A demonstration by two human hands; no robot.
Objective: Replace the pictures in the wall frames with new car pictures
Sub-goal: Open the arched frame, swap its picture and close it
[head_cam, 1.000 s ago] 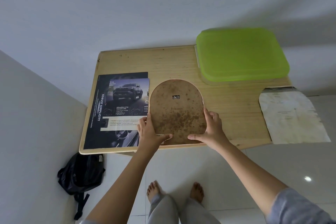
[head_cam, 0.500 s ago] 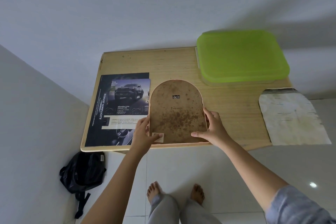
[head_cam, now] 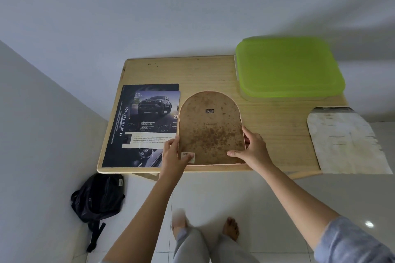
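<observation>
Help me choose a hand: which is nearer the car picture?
Left. The left hand grips the frame's left edge, touching the car picture; the right hand grips the opposite edge, with the frame lying between.

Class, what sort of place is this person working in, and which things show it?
Probably a room at home: a wooden table in a wall corner, bare feet on a tiled floor, a backpack lying there.

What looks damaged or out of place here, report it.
The arched frame has a back blotched with brown stains. The arch-cut paper is stained, ragged-edged, and overhangs the right end of the table.
</observation>
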